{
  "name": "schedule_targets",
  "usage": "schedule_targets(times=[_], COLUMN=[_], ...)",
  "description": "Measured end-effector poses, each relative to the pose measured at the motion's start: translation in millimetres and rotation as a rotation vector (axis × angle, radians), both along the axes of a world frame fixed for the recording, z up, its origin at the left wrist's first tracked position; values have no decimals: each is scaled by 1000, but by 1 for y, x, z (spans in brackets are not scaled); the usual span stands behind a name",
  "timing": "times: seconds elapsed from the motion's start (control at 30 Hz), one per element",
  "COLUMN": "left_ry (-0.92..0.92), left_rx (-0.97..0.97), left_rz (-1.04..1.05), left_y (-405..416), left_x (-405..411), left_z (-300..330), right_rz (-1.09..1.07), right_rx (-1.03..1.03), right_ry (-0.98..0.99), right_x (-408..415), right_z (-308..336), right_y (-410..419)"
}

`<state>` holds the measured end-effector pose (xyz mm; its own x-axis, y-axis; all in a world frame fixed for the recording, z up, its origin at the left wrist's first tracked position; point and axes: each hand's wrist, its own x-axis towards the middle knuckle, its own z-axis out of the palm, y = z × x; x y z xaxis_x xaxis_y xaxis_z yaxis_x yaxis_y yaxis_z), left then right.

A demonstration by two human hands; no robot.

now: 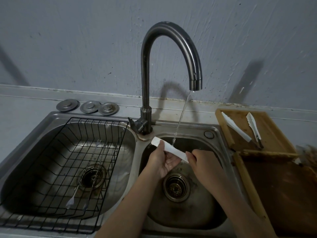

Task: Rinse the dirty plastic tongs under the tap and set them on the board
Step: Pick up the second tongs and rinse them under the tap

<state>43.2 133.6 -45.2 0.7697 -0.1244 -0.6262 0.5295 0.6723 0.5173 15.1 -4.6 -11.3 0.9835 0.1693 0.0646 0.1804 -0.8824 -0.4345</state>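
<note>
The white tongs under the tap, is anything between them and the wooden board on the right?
Nothing visible blocks the way. Both hands hold the white tongs over the right basin; the wooden board lies just past the sink rim. Two tongs already occupy its middle.

I see a grey surface [25,107] holding a double sink [137,152], three metal sink plugs [87,106] behind it, and a wooden board [267,127] at right.
</note>
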Motion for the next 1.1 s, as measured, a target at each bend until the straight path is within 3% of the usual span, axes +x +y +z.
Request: schedule_targets(times=[0.13, 0.3, 0.57, 0.7, 0.83, 0.93, 1.1], left_ry=[-99, -56, -57, 24, 17, -111, -216], left_rx=[140, -59, 67, 72, 201, 264, 321], left_rz=[-234, -344, -513, -315, -158, -181, -346], left_y=[-12, -8, -4, 11, 15, 10, 12], left_x=[-10, -9, -10, -4, 2, 2, 5], left_z=[-6, -6, 0, 2, 0, 2, 11], right_rz=[-6, -29, -33, 8, -11, -144, -371], right_rx=[18, 78, 100, 82, 79, 138, 276], right_ry=[-8, -8, -44, -106, -101, 51, 708], right_x=[-5, -10, -10, -14, -16, -15, -2], right_z=[-3, -5, -4, -3, -4, -7, -10], right_y=[-14, -34, -47, -58, -61, -58, -56])
